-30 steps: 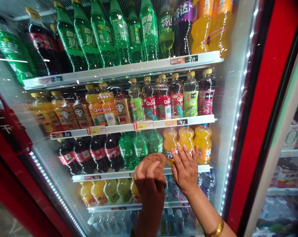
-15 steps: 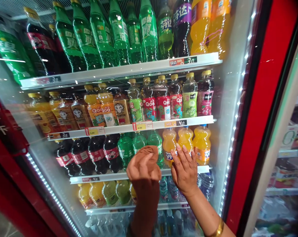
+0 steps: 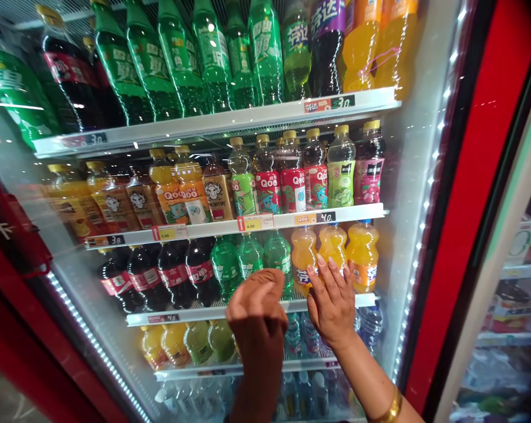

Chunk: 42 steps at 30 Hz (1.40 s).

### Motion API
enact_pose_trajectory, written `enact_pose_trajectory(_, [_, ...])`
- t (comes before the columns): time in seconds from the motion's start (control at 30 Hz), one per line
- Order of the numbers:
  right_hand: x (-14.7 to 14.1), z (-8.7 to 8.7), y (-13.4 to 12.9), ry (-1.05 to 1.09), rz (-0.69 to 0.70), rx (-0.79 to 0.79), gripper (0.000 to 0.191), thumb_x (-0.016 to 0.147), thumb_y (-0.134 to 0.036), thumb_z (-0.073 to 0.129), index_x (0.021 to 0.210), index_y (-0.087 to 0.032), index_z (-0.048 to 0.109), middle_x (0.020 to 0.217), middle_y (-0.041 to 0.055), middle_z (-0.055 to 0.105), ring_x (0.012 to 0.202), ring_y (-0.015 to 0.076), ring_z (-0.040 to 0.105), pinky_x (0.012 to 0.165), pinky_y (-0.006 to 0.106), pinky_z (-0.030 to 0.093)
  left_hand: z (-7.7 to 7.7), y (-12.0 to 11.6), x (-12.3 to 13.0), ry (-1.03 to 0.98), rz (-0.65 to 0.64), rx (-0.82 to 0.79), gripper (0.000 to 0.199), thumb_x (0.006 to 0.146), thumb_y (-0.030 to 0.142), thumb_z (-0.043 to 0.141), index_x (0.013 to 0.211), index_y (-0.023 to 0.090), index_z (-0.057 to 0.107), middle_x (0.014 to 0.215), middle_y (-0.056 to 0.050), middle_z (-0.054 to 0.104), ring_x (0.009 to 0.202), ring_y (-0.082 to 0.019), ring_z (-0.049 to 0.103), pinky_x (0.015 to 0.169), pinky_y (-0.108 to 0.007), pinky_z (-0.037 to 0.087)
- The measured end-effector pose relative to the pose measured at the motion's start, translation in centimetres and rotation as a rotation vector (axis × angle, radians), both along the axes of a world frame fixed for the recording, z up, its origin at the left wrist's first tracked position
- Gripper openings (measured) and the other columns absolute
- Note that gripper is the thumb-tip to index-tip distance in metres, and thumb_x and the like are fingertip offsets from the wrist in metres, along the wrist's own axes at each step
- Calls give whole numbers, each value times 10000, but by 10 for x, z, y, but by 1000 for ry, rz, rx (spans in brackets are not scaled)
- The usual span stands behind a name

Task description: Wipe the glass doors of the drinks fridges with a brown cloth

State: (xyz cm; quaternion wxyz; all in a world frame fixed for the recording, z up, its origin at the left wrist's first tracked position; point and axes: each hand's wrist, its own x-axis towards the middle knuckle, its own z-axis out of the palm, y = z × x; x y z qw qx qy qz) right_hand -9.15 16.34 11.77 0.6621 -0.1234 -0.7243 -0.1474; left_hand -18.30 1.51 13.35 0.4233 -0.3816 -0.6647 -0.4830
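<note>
Facing a brightly lit drinks cooler [image 3: 477,153], a person lifts both bare hands to its glass front [image 3: 298,235], seen here from the shop floor, with the third shelf [image 3: 204,313] from the top as the line of reference. Four cola bottles [image 3: 172,276] with red labels stand on the left end of the third shelf, above a row of yellow and green bottles [image 3: 175,341] just beneath that same end. Three green bottles [image 3: 225,264] fill the middle of the third shelf, partly hidden behind the left hand [image 3: 252,305]. That hand, in shadow, is closed, its fingers bent on a bunched brown cloth [image 3: 272,277], which sits in front of the third shelf's middle. One level above the third shelf, bottles with Qoo labels [image 3: 268,182] stand upright under yellow caps. Three orange drink bottles [image 3: 362,252] take the right end of the third shelf. Before them the right hand [image 3: 332,299] is open and holds nothing, its fingers extended upward and its palm apparently flat on the glass. A gold bracelet [image 3: 393,408] circles the right wrist, below the third shelf's right end. Farther right of the third shelf, beyond the cooler's red frame, stand neighbouring shelves [image 3: 521,282] of blurred goods.
</note>
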Motion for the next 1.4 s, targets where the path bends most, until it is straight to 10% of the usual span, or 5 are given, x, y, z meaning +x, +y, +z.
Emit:
enact_pose_trajectory(0.37, [1, 2, -1, -2, 13, 4, 714, 934, -163, 588, 1595, -249, 332, 1674, 35, 317, 1573, 194, 284, 1327, 475, 185, -66, -2, 7, 123, 23, -161, 236, 921, 163, 636, 1116, 278, 701, 1240, -100, 583, 1175, -255, 580, 998, -432, 480])
enact_pose_trajectory(0.6, [1, 0, 0, -9, -1, 4, 710, 932, -158, 562, 1596, -265, 336, 1665, 35, 343, 1565, 210, 305, 1316, 486, 214, -11, -19, -27, -77, 99, 72, 333, 871, 141, 585, 1166, 259, 686, 1334, -109, 523, 1174, -276, 572, 980, -484, 490])
enact_pose_trajectory(0.9, [0, -3, 2, -10, 13, -2, 693, 940, -170, 549, 1595, -258, 340, 1667, 34, 341, 1564, 218, 310, 1317, 502, 202, -63, -18, -14, 71, 31, -134, 271, 918, 129, 610, 1139, 271, 677, 1283, -104, 546, 1188, -260, 552, 985, -444, 479])
enact_pose_trajectory(1.13, [1, -1, 2, 3, 28, 5, 695, 933, -147, 553, 1589, -257, 353, 1666, 28, 347, 1564, 216, 310, 1322, 514, 189, 7, -19, -32, -135, 169, 146, 354, 838, 113, 583, 1158, 226, 681, 1337, -124, 498, 1176, -294, 549, 1039, -525, 463])
enact_pose_trajectory(1.4, [0, -5, 4, -2, 30, -13, 671, 953, -194, 547, 1591, -261, 351, 1663, 40, 358, 1556, 236, 327, 1314, 517, 205, -39, -1, 13, 64, -21, -84, 387, 881, 44, 542, 1196, 246, 640, 1285, -108, 560, 1218, -254, 555, 1039, -445, 473])
